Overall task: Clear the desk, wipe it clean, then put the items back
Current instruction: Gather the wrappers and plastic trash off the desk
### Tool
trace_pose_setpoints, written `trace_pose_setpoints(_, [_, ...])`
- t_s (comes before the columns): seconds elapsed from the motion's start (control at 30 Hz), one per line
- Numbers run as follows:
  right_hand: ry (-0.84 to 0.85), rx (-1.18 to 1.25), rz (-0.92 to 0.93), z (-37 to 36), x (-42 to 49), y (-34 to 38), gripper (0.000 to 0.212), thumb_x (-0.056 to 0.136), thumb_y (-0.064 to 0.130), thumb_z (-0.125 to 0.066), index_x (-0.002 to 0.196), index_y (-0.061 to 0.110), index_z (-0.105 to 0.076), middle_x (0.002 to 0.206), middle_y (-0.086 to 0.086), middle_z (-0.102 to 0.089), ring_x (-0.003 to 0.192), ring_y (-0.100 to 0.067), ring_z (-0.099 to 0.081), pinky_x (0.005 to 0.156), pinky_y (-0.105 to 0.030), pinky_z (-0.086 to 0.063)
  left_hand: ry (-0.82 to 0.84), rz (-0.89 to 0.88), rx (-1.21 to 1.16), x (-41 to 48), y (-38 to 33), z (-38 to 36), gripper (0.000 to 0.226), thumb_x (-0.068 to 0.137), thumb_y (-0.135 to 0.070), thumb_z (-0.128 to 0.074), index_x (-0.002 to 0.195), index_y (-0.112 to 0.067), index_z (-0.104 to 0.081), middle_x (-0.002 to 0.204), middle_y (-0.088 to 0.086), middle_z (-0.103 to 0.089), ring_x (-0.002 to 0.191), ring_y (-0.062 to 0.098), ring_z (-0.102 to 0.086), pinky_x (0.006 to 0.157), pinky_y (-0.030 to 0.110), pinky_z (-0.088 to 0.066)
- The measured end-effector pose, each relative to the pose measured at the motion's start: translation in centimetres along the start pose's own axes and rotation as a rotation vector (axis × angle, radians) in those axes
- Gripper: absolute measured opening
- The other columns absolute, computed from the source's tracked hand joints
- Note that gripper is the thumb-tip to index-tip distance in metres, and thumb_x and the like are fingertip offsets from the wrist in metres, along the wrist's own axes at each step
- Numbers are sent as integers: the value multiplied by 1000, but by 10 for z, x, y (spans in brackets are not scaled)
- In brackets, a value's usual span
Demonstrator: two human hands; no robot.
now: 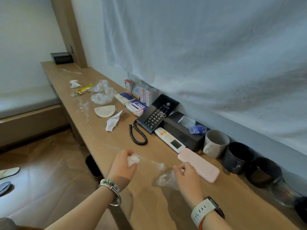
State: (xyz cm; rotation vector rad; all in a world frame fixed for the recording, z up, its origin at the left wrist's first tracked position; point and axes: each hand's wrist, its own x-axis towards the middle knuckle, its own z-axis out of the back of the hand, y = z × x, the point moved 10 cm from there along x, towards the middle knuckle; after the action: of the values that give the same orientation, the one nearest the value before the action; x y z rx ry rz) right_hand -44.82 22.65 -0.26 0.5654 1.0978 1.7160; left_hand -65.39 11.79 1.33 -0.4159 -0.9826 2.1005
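A long wooden desk (149, 205) runs along the curtained wall. My left hand (122, 168) grips a crumpled white tissue (132, 160) just above the desk's near part. My right hand (186, 175) pinches a clear plastic wrapper (163, 179) that lies on the wood beside a pink case (198, 164). White smears streak the desk between my hands. Farther along lie a crumpled paper (113, 122), a white pad (104, 110), clear plastic bags (102, 93), a yellow snack wrapper (83, 90) and another tissue (74, 84).
Against the wall stand a black phone (153, 117) with coiled cord, a white remote (169, 139), a black tissue box (184, 128), a grey mug (215, 143), two dark mugs (239, 157), bottles and wipe packs (135, 106). A black box (62, 58) sits at the far end. Floor lies left.
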Motion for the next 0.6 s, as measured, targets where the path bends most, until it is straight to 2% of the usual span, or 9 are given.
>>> trace_pose_setpoints(0.13, [23, 4, 72, -43, 36, 34, 4, 93, 18, -55, 92, 21, -52, 96, 5, -55, 85, -8, -54, 64, -12, -40, -48, 58, -22, 38, 30, 33, 17, 85, -21, -65, 98, -23, -55, 92, -6, -59, 84, 12, -56, 65, 19, -39])
trace_pose_setpoints(0.23, [40, -7, 106, -79, 59, 59, 14, 94, 22, -54, 108, 24, -52, 108, 6, -52, 84, 1, -51, 58, -10, -40, -102, 65, -47, 69, 53, 59, 13, 85, -23, -66, 96, -23, -59, 89, -8, -59, 85, 8, -54, 62, 6, -34])
trace_pose_setpoints(0.3, [42, -25, 129, -106, 78, 78, 18, 93, 23, -55, 111, 24, -54, 111, 5, -52, 84, 0, -52, 61, -11, -42, -116, 47, -47, 96, 67, 79, 10, 86, -24, -65, 94, -24, -59, 85, -12, -58, 78, 1, -53, 59, 3, -33])
trace_pose_setpoints(0.43, [1, -32, 126, -164, 116, 115, 10, 90, 24, -60, 100, 25, -59, 106, 5, -53, 88, -2, -51, 79, -20, -46, -89, -10, -27, 153, 96, 116, 10, 86, -22, -65, 94, -22, -58, 80, -13, -56, 71, -7, -48, 56, 1, -36])
trace_pose_setpoints(0.5, [-21, -57, 113, -188, 131, 133, 2, 90, 24, -61, 90, 22, -60, 98, 4, -52, 84, -2, -48, 71, -12, -39, -45, -25, 12, 180, 113, 131, 10, 88, -22, -63, 96, -21, -59, 84, -9, -58, 71, -5, -49, 57, 1, -37])
trace_pose_setpoints(0.6, [-88, -73, 107, -214, 153, 156, 7, 91, 23, -58, 86, 19, -58, 95, 5, -50, 80, 1, -46, 62, -7, -34, -9, -57, 83, 220, 132, 151, 14, 89, -24, -61, 102, -19, -62, 96, -5, -62, 82, 5, -53, 64, 12, -36])
